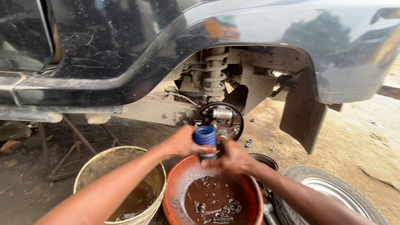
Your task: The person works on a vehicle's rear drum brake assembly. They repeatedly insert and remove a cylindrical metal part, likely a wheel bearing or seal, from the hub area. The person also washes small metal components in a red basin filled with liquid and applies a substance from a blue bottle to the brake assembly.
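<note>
Left hand (182, 141) grips a blue bottle (205, 136) by its upper part, above the far rim of the orange basin (175, 183); right hand (233, 158) closes around the bottle's lower end. Beside the basin's left edge stands a cream bucket (89, 166); small metal parts (216, 208) soak in brown liquid. Judging by this, washing parts is underway, and tipping the bottle steadily comes next. Right of them lies a wheel (329, 191).
</note>
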